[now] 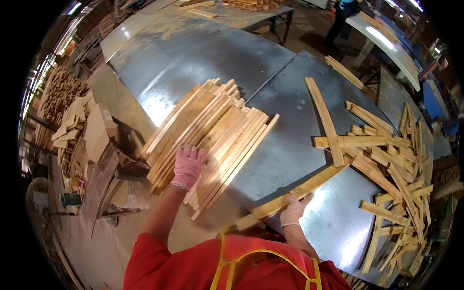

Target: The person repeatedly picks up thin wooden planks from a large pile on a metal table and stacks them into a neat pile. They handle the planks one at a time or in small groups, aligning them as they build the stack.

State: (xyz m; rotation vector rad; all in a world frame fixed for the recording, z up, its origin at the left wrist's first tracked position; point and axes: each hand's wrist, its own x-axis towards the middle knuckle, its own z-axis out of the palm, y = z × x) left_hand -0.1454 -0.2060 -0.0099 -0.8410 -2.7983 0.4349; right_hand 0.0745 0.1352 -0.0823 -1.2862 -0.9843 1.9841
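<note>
My left hand (187, 167), in a pinkish knit glove, lies on a stack of light wooden strips (224, 126) at the table's near left edge. Its fingers are slightly apart on top of the strips. In my right hand (294, 210), also gloved, is a wooden board (309, 186), gripped along its near side. That board slants from close to my body up toward the right. Its far end comes close to another long board (323, 116) at the edge of the loose pile. The fingertips of my right hand are partly hidden by the board.
A jumbled heap of wooden strips (386, 169) covers the right side of the metal tabletop (208, 53). Left of the table are a cardboard box (100, 128) and stacked lumber (63, 92). A fan (41, 193) stands at far left. Another person (340, 21) stands at back right.
</note>
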